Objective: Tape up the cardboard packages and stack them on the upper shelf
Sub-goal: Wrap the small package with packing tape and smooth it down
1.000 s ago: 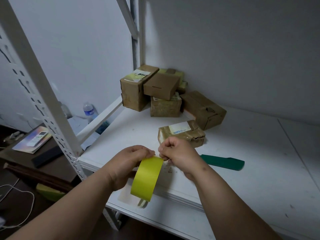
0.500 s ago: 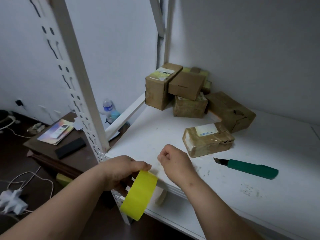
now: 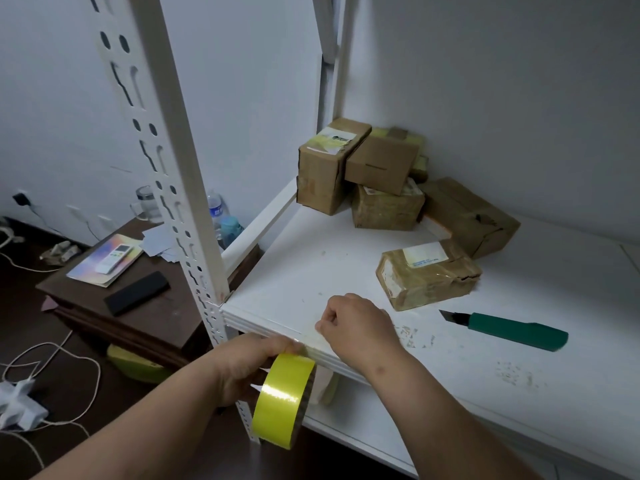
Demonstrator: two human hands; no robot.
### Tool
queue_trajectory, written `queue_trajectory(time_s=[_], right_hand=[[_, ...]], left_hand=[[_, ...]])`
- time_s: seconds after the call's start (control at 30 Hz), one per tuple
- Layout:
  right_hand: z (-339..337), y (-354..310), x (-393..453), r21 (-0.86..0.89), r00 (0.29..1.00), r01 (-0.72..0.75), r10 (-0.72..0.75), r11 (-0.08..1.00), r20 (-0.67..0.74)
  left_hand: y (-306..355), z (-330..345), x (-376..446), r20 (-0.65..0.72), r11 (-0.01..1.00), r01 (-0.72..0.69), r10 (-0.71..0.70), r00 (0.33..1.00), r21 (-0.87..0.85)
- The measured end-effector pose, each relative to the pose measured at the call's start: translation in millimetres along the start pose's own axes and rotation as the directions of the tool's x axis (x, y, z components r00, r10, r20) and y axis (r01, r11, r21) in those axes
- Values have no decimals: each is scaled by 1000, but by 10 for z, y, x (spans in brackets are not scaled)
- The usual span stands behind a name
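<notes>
Left hand (image 3: 239, 367) grips the roll of bright yellow-green tape (image 3: 282, 400), fingers curled round it; roll hangs just below the front edge of the white shelf (image 3: 346, 271), near the front-left corner. Right hand (image 3: 356, 327) sits over the same front edge, fingers curled in a pinch just above the roll. What it pinches is too thin to make out; a faint clear strip seems to run from the roll to the fingers, but cannot tell for sure.

Packages on the shelf:
- Flat brown cardboard package with a white label (image 3: 427, 277), wrapped in clear tape and torn at its right end, lies alone mid-shelf, near the right hand but apart from it.
- Pile of brown cardboard boxes in the back-left corner: tall box with a yellow-white label (image 3: 327, 169) upright at the left edge, plain smaller box (image 3: 382, 164) tilted, leaning on it and resting on a taped box (image 3: 386, 207) below.
- Long brown box (image 3: 467, 216) lies just right of the pile, behind the flat package.

Green-handled utility knife (image 3: 512, 330), blade out and pointing left, lies on the shelf right of the right hand, in front of the flat package, not touching it.

White perforated steel upright (image 3: 173, 188) stands at the front-left corner. Left of the shelf, a dark brown side table (image 3: 156, 313) carries a white remote on a colourful booklet (image 3: 107, 259), a black flat case (image 3: 136, 297), a plastic bottle (image 3: 216, 213). White cables (image 3: 52, 372) on the floor.
</notes>
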State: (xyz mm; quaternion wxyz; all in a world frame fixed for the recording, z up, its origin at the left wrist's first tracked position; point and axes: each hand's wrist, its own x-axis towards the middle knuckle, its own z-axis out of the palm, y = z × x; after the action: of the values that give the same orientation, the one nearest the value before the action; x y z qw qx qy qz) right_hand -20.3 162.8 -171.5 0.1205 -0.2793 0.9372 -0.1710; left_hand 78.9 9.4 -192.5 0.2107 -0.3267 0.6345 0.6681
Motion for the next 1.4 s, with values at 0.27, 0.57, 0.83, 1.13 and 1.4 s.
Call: queue_trajectory(time_s=[0.27,0.57,0.83,1.13,1.4], right_hand=[[-56,-17,37,18,996,-67,66,998,55],[-109,73,-44,101,1000,-1,4,995,-31],[-631,597,-273,326,859,19,152,945,-488],[-952,1447,-197,155,816,-119,186,981,-548],[-849,1682,0,-71,958,-32,10,997,-285]], left_hand=[[63,17,22,21,993,44,-47,999,107],[290,-9,-111,-73,716,105,-75,994,690],[918,480,-229,-16,264,-165,571,821,950],[1058,1105,287,-1,395,-466,763,646,792],[1130,1378,677,64,238,-365,756,652,900]])
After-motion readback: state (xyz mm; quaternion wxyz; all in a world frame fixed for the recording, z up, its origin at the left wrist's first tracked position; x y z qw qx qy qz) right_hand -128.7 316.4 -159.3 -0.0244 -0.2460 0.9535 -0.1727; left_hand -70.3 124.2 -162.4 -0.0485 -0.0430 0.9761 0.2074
